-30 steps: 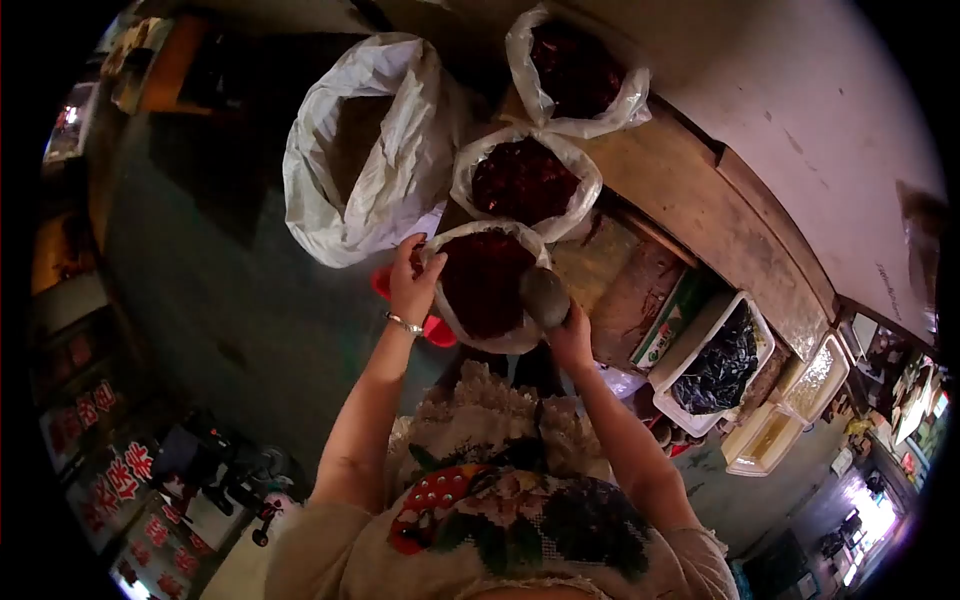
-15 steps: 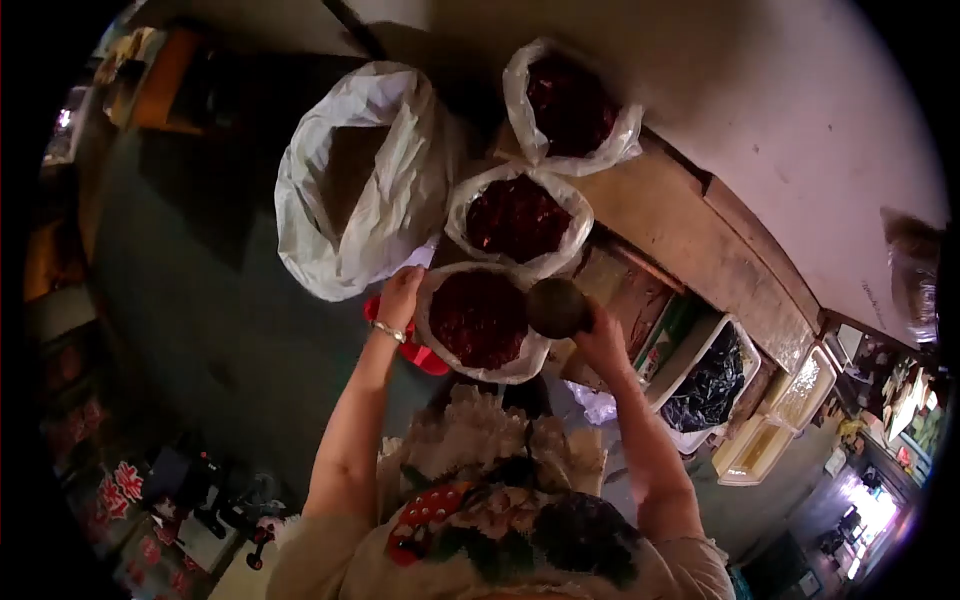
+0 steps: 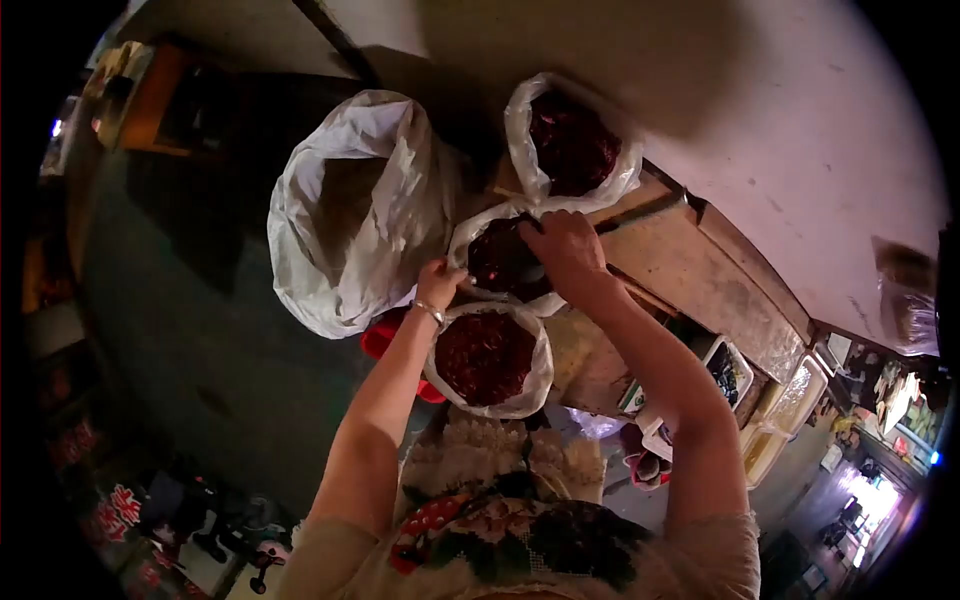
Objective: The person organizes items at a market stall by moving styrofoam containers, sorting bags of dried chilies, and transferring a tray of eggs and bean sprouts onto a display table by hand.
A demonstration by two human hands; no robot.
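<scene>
Three clear plastic bags of dark red pieces, perhaps dried chillies, stand in a row: a near bag (image 3: pixel 485 362), a middle bag (image 3: pixel 555 302) and a far bag (image 3: pixel 628 185). At the left rim of the middle bag, my left hand (image 3: pixel 440 284) is closed on the plastic. My right hand (image 3: pixel 570 250) reaches over that bag from the right, its fingers curled round the edge of a dark round bowl-like thing (image 3: pixel 520 258). This lies inside the bag mouth, low against the red pieces, and my hand covers part of it.
A large white woven sack (image 3: pixel 350 240) stands open at the left, with brownish contents. Something red (image 3: pixel 380 335) sits beneath my left forearm. Wooden boards (image 3: pixel 690 265) run to the right, towards pale plastic trays (image 3: pixel 785 410). A pale wall (image 3: pixel 780 130) rises behind.
My right hand has moved from beside the near bag up to the middle bag, taking the dark round thing along. My left hand has shifted from the near bag's rim to the middle bag's.
</scene>
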